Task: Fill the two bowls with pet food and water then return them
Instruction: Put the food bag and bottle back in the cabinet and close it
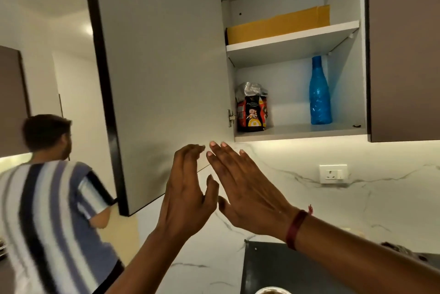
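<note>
Reaching: both my hands are up beneath the open cupboard and touch nothing.
Left hand (pixel 188 189): fingers straight, a little spread, palm turned inward, holding nothing.
Right hand (pixel 247 189): flat, fingers straight and close together, holding nothing. The two thumbs nearly meet.
Cupboard door (pixel 162 67): swung wide to my left, so both shelves are open to me.
Food bag (pixel 252 110): upright on the lower shelf (pixel 297 133), at its left end by the hinge. The foil top is crumpled over, likely to keep the feed closed.
Bottle (pixel 320 96): blue and upright on the same shelf, well apart from the bag to the right. Probably my water.
Upper shelf: only a flat yellow packet (pixel 278 24), which I think plays no part in this job.
Bowls: not clearly seen. A round rim (pixel 271 291) at the bottom edge of view may be one; I cannot tell.
Other person (pixel 47 198): striped shirt, to my left beyond the door, turned away.
Step, as I judge: fetching supplies, nothing filled yet. The bag sits nearest above my fingertips, so it likely comes first.
Risk: the bag's loose top could spill if it tips.
</note>
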